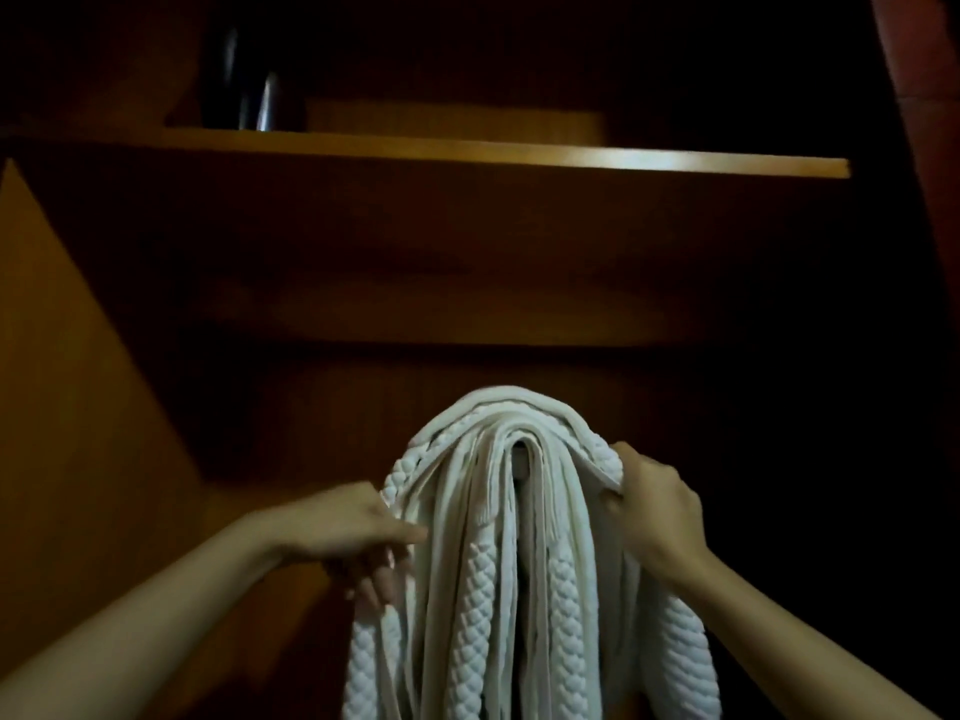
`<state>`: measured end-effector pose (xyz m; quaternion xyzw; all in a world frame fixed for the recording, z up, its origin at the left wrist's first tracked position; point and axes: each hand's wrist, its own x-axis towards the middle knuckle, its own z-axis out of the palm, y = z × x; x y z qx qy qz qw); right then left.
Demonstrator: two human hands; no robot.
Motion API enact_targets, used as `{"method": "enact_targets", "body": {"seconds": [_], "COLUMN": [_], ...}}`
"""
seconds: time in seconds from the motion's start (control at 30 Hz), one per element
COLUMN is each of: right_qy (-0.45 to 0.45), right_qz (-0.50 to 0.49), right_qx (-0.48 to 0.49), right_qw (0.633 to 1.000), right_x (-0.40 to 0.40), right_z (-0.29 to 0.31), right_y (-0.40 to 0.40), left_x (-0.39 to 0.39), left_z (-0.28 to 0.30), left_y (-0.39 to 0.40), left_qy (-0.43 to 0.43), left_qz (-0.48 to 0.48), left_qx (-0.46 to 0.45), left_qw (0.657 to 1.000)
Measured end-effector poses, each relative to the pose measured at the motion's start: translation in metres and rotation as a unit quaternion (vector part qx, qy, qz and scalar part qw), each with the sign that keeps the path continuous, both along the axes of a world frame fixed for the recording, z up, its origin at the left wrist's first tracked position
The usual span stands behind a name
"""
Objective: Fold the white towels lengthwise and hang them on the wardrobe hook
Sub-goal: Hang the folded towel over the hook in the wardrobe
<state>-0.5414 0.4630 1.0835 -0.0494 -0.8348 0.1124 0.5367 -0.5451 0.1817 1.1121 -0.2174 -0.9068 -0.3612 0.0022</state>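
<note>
Draped in folds over a hidden hook inside the wardrobe [104,407], below the shelf [519,158]: white towels [519,511]. Left hand [353,522] pinching their left edge, right hand [649,501] gripping the right edge.

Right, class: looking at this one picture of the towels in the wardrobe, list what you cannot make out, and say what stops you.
- Hook: head view, hidden under the draped towels.
- Towels' lower ends: cut off by the bottom edge.
- Number of towels: layers overlap, cannot tell.
- Left hand fingertips: tucked behind the towels.
- Dark object on the shelf: too dim and blurred to identify.
- Wardrobe's right side: lost in shadow.
</note>
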Motion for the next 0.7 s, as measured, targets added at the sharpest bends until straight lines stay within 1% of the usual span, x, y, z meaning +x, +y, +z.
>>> {"method": "enact_targets", "body": {"seconds": [0.03, 0.07, 0.1, 0.13, 0.17, 0.23, 0.27, 0.3, 0.37, 0.43, 0.5, 0.57, 0.67, 0.7], "right_qy": [-0.002, 0.003, 0.002, 0.009, 0.002, 0.0, 0.006, 0.014, 0.045, 0.053, 0.04, 0.035, 0.003, -0.007], "right_qz": [0.01, 0.025, 0.037, 0.053, 0.064, 0.065, 0.052, 0.038, 0.033, 0.058, 0.108, 0.173, 0.282, 0.304], "right_qx": [-0.015, -0.034, -0.059, -0.08, -0.094, -0.103, -0.098, -0.094, -0.094, -0.11, -0.134, -0.141, -0.16, -0.171], "right_qw": [1.0, 0.999, 0.998, 0.995, 0.994, 0.993, 0.994, 0.995, 0.994, 0.991, 0.984, 0.974, 0.946, 0.937], "right_x": [0.0, 0.001, 0.003, 0.005, 0.008, 0.016, 0.021, 0.025, 0.032, 0.03, 0.018, 0.003, -0.01, -0.011], "right_z": [-0.002, -0.003, -0.003, -0.003, -0.004, -0.003, -0.003, -0.005, -0.014, -0.031, -0.046, -0.057, -0.064, -0.066], "right_y": [0.002, 0.002, 0.003, 0.002, 0.002, 0.002, 0.001, 0.003, 0.001, -0.009, -0.021, -0.026, -0.02, -0.019], "left_x": [-0.006, -0.009, -0.011, -0.011, -0.015, -0.025, -0.032, -0.037, -0.039, -0.041, -0.046, -0.046, -0.038, -0.035], "left_z": [-0.006, -0.013, -0.019, -0.026, -0.035, -0.049, -0.056, -0.062, -0.077, -0.09, -0.099, -0.103, -0.107, -0.11], "left_y": [-0.004, -0.005, -0.005, 0.0, 0.005, 0.01, 0.013, 0.017, 0.027, 0.035, 0.042, 0.048, 0.054, 0.054], "left_qy": [0.096, 0.215, 0.311, 0.362, 0.367, 0.272, 0.243, 0.247, 0.244, 0.2, 0.174, 0.164, 0.13, 0.125], "left_qz": [0.052, 0.143, 0.225, 0.254, 0.24, 0.175, 0.125, 0.079, 0.033, 0.027, 0.036, 0.031, -0.012, -0.029], "left_qx": [-0.042, -0.094, -0.103, -0.072, -0.023, 0.069, 0.098, 0.119, 0.192, 0.27, 0.318, 0.343, 0.412, 0.432], "left_qw": [0.993, 0.962, 0.918, 0.894, 0.899, 0.944, 0.957, 0.958, 0.95, 0.942, 0.931, 0.924, 0.902, 0.893]}}
